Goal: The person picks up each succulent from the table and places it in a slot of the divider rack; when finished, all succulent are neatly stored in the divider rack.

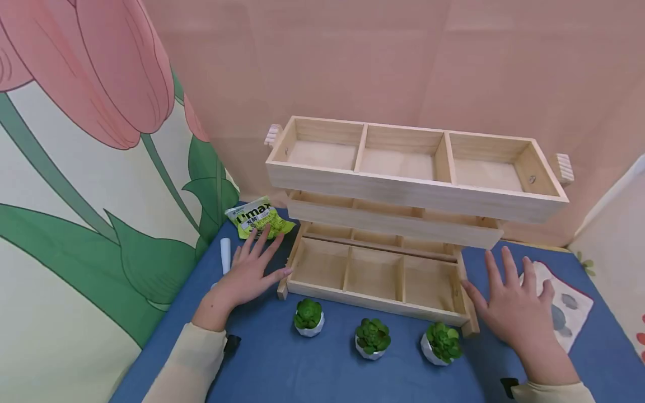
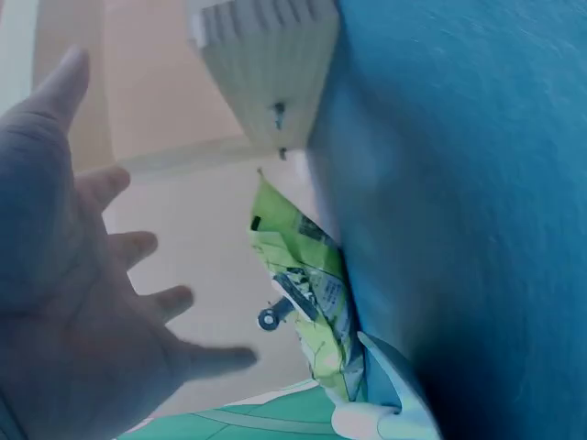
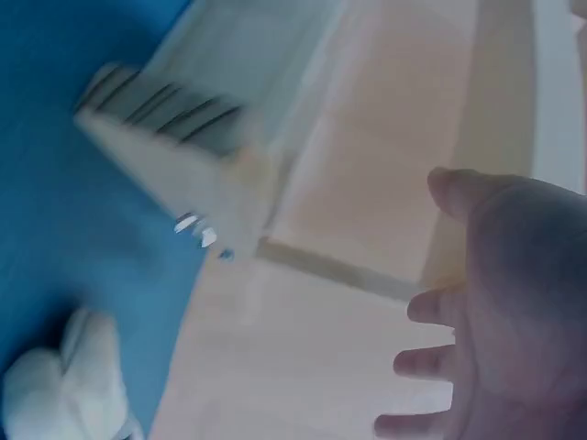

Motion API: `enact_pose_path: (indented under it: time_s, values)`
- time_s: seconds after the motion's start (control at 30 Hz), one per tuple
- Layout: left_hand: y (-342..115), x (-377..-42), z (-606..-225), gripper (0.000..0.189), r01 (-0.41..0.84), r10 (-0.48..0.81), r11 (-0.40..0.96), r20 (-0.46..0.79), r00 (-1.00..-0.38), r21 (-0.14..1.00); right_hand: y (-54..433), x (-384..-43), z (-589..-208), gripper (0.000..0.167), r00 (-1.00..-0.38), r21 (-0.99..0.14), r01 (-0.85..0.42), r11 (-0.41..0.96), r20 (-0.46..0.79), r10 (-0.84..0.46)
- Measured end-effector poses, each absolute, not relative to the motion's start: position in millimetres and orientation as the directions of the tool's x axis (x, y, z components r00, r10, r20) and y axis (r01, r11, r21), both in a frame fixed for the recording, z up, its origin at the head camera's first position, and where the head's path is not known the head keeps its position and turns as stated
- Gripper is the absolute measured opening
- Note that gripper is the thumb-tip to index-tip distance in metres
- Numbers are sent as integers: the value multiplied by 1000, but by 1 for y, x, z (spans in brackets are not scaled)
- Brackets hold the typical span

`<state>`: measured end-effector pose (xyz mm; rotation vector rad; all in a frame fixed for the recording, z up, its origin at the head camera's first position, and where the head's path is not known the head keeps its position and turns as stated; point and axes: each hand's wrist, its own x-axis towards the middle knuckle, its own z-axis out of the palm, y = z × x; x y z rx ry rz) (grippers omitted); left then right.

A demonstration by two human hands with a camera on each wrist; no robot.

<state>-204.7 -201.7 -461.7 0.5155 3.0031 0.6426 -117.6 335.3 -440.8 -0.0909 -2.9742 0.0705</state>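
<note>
A tiered wooden shelf (image 1: 413, 190) with divided trays stands in the middle of the head view, its compartments bare. Left of its lowest tray (image 1: 375, 277) my left hand (image 1: 249, 271) hovers with fingers spread, holding nothing. My right hand (image 1: 521, 305) is spread the same way on the tray's right side, close to a folded cloth (image 1: 574, 305) with a grey pattern. Three small green succulents in white pots line up before the shelf: a left one (image 1: 308, 317), a middle one (image 1: 373, 338) and a right one (image 1: 440, 343).
Beyond the left hand lies a green-and-white snack bag (image 1: 259, 217) marked Umax. A white stick-like handle (image 1: 225, 254) is beside it on the blue tablecloth (image 1: 332, 375). A tulip-print wall (image 1: 101, 168) borders the left side, and a pink backdrop (image 1: 403, 61) hangs behind.
</note>
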Motion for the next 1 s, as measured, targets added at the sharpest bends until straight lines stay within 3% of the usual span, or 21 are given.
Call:
enact_pose_path:
  time_s: [0.17, 0.43, 0.73, 1.0]
  values:
    - [-199, -206, -455, 98, 336, 376, 768, 42, -926, 545, 315, -113, -425, 91, -977, -125, -1, 992, 213, 26]
    - [-192, -209, -452, 111, 273, 437, 668, -69, -897, 692, 279, -105, -405, 86, -950, -255, -161, 953, 303, -79]
    - [-194, -210, -462, 111, 221, 469, 647, -152, -870, 730, 235, -97, -391, 74, -939, -414, -277, 867, 307, -153]
    - [-196, -206, -466, 107, 162, 447, 666, -215, -868, 728, 179, -93, -394, 71, -965, -675, -263, 689, 182, -189]
